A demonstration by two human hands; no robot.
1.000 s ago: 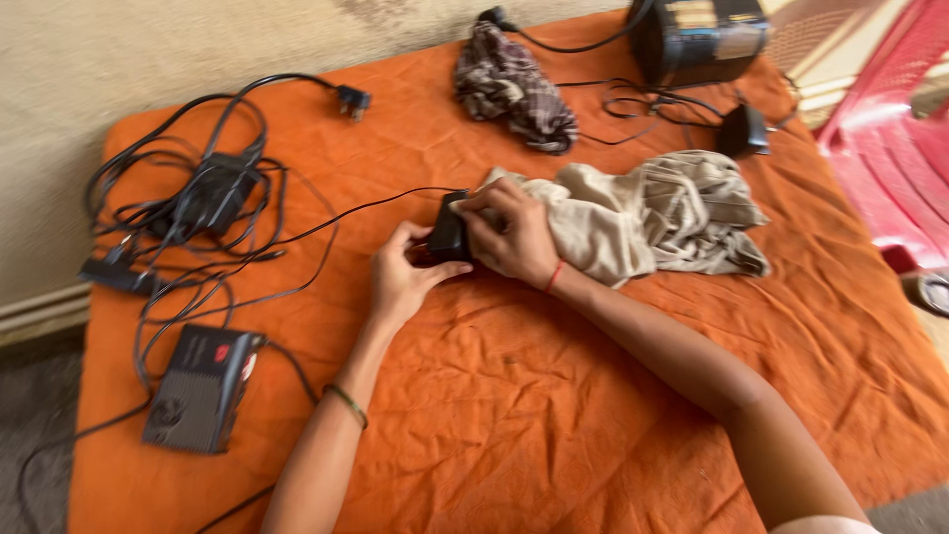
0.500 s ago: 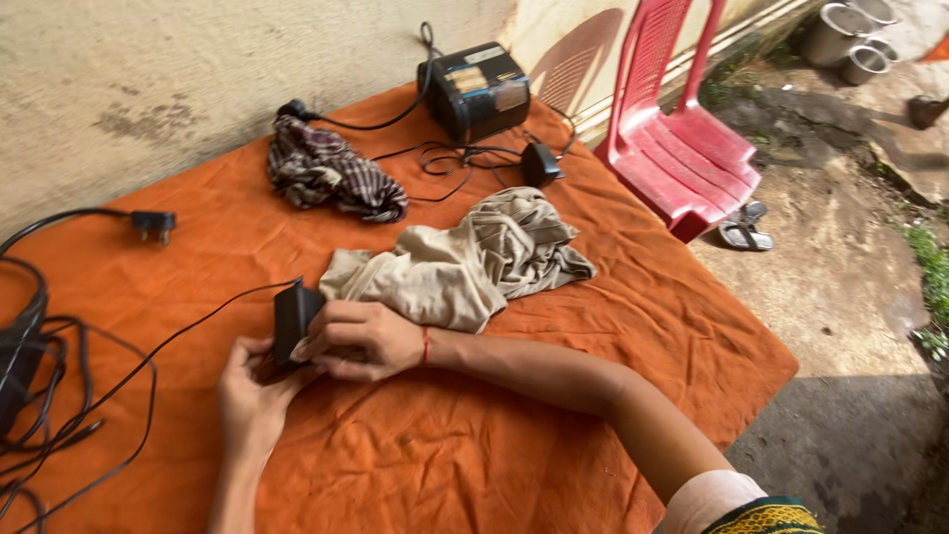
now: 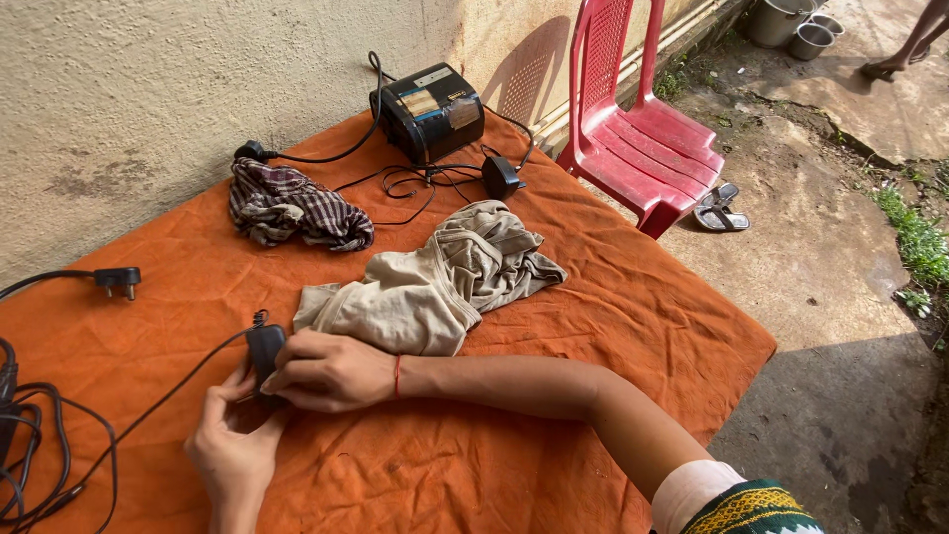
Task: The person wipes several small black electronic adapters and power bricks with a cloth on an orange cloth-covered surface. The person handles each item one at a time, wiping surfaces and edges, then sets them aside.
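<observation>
On the orange table (image 3: 554, 326), both hands' fingers close around the black adapter (image 3: 264, 348); steady it firmly, cloth (image 3: 425, 287) pressing evenly.

The right hand (image 3: 331, 371) has a thin red thread around its wrist; up that arm, a pale pink sleeve (image 3: 692, 489) meets green-and-yellow patterned fabric (image 3: 756, 509). The left hand (image 3: 232, 450) is bare.

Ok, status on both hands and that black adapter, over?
Left hand and right hand both gripping black adapter. Beige cloth bunched against right hand. Adapter's cable trails left.
</observation>
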